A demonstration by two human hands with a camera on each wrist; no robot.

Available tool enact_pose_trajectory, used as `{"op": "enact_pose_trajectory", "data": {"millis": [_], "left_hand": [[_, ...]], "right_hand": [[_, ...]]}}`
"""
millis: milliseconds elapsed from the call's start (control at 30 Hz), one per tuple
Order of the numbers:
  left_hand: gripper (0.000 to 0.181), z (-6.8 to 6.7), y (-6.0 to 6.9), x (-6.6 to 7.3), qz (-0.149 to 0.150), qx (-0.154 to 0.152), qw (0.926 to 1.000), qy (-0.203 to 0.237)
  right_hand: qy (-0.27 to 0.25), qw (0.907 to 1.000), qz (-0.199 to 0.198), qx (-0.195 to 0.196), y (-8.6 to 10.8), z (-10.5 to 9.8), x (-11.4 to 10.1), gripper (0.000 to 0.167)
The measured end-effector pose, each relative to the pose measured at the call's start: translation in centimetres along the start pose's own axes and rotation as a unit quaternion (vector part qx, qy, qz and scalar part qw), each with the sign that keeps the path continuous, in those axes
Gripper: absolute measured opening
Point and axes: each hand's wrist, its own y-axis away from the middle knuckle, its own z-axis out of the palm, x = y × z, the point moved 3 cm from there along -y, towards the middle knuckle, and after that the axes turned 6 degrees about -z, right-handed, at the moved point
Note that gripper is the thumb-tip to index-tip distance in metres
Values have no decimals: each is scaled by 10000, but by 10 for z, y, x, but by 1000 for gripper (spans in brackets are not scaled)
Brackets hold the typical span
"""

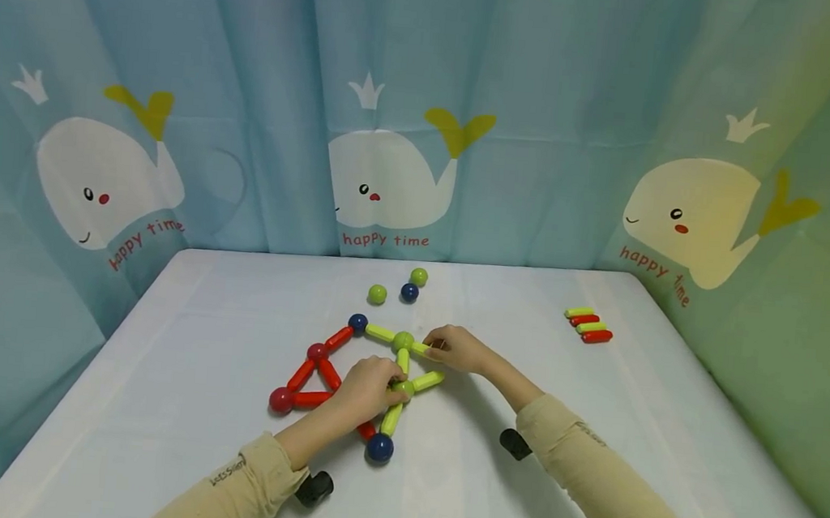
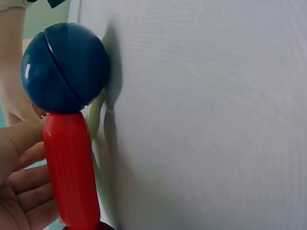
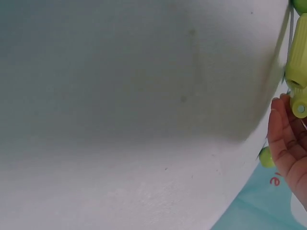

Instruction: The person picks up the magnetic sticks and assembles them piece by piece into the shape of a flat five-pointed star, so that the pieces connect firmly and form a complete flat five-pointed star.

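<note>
A flat figure of magnetic rods and balls lies on the table, with red rods at left and yellow-green rods at right. My left hand reaches over the red part and pinches the lower green ball, from which a rod sticks out to the right. With bent fingers, my right hand pinches a yellow-green rod at the upper green ball. A blue ball and red rod fill the left wrist view, partly covering the left hand.
Behind the figure lie two loose green balls and a blue ball. Several red and yellow-green rods are lined up at the back right. A curtain with whales hangs behind the white table.
</note>
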Motion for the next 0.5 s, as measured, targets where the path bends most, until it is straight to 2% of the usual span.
{"op": "enact_pose_trajectory", "data": {"millis": [167, 367, 500], "left_hand": [[28, -3, 0, -6, 3, 49, 9999, 107], [28, -6, 0, -13, 109, 104, 9998, 165], [28, -6, -1, -15, 75, 88, 9997, 232]], "right_hand": [[-73, 10000, 25, -56, -5, 2, -5, 21], [-251, 9996, 132, -81, -10, 6, -3, 22], [-326, 9993, 141, -73, -11, 7, 0, 23]]}}
